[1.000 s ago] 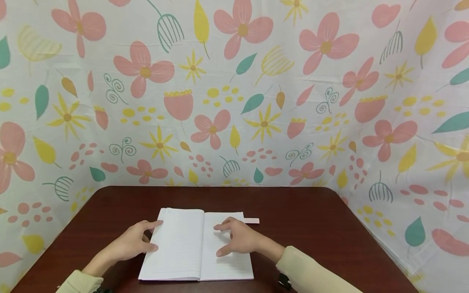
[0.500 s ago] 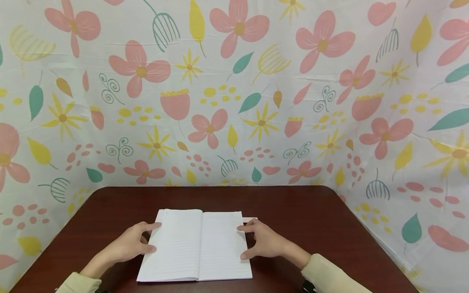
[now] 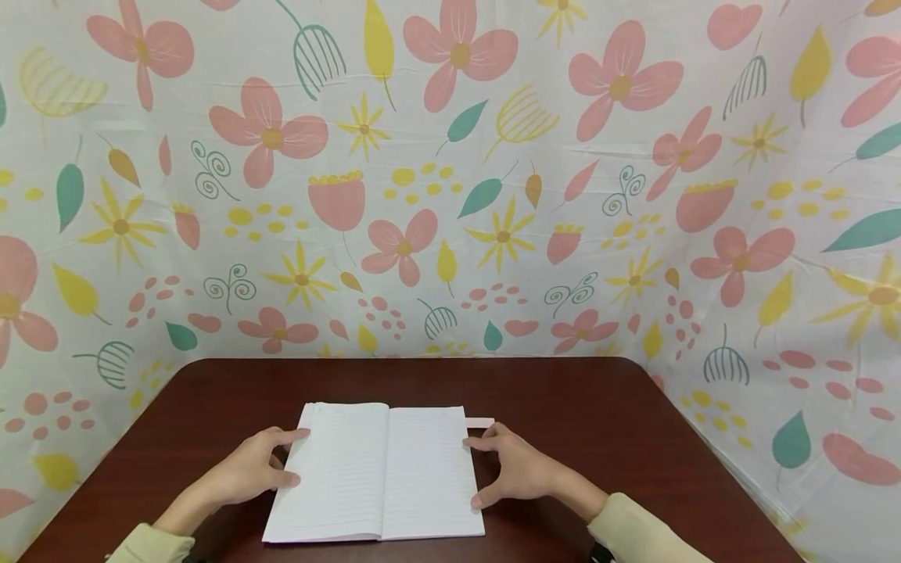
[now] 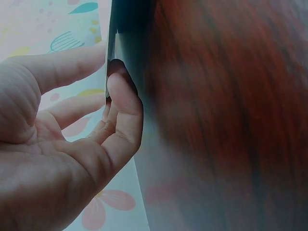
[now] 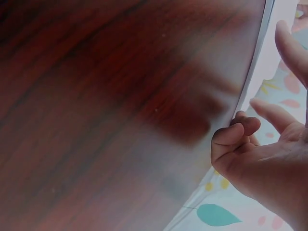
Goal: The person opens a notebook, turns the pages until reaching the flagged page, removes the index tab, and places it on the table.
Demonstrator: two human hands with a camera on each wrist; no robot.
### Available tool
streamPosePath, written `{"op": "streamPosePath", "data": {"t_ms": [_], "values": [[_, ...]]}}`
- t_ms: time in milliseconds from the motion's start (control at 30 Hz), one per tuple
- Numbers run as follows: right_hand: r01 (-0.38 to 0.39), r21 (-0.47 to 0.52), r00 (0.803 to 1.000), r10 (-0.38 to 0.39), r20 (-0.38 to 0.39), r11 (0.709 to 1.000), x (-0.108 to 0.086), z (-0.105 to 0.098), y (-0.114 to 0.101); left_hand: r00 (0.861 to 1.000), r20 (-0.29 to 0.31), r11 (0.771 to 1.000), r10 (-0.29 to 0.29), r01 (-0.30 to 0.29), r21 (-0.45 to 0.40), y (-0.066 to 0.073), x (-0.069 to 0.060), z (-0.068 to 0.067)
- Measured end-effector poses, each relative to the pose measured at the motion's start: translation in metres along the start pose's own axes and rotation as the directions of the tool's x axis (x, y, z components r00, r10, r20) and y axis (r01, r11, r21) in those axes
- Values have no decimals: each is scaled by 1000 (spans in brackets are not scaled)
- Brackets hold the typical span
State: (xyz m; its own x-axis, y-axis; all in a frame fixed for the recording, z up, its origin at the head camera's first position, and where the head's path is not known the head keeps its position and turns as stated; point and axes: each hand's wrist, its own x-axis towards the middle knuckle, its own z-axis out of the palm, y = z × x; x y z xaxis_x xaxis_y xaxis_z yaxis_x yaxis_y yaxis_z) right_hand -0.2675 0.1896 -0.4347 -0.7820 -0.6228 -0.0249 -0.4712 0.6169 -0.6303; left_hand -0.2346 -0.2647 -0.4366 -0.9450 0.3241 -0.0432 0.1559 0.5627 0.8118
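An open notebook [image 3: 345, 469] with blank lined pages lies on the dark reddish-brown table. My left hand [image 3: 249, 467] holds its left edge, thumb and index finger on the page; in the left wrist view, other fingers of the left hand [image 4: 91, 130] curl round the edge to the underside. At the right page's outer edge, my right hand [image 3: 522, 467] touches the paper with spread thumb and index finger. The right wrist view has the remaining fingers of the right hand [image 5: 269, 144] bent beside that edge. Whether they reach beneath it, I cannot tell.
A pale strip [image 3: 480, 423] sticks out from the notebook's upper right side. The table [image 3: 563, 407] has rounded far corners. Behind it and on both sides hangs a white cloth [image 3: 422, 234] printed with flowers and leaves.
My right hand has moved rightward from above the right page to its outer edge. The left hand keeps its hold on the left edge. The view has shifted slightly.
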Motion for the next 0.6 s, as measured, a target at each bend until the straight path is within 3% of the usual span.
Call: {"op": "streamPosePath", "data": {"t_ms": [600], "values": [[-35, -33, 999, 35, -7, 999, 1, 6, -3, 1000, -11, 1000, -17, 18, 17, 6, -1, 0]]}}
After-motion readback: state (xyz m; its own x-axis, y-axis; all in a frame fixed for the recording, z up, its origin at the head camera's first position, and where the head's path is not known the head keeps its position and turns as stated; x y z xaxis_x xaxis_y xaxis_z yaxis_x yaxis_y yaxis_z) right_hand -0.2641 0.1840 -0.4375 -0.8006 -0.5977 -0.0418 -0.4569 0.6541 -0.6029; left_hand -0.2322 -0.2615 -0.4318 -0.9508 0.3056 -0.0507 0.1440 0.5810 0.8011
